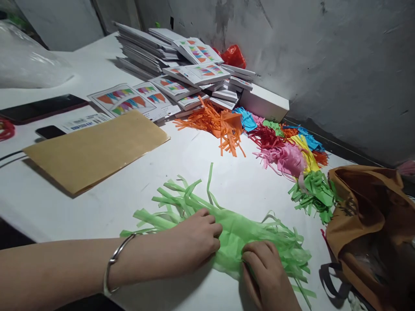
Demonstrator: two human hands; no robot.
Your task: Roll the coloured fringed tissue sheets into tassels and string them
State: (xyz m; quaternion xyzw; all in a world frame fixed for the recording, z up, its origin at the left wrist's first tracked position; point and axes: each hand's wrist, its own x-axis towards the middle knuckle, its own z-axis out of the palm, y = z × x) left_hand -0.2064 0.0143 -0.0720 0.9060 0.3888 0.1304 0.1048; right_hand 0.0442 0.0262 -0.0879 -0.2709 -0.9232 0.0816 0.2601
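Note:
A light green tissue-paper tassel sheet [231,226] lies spread on the white table, its fringed strips fanning out at both ends. My left hand [196,237], with a silver bangle on the wrist, rests over its left half, fingers curled down and closed on the paper. At the near right part of the sheet, my right hand [264,274] has its fingers bent and pinched at the paper's near edge. Both palms and most fingertips are hidden from view.
Bunched fringed paper in orange [230,125], pink [292,159] and green [314,194] curves along the right. Behind are stacked printed packs [194,75] and a white box [264,103]. A brown envelope [97,149] lies left; a brown bag [356,203] stands right.

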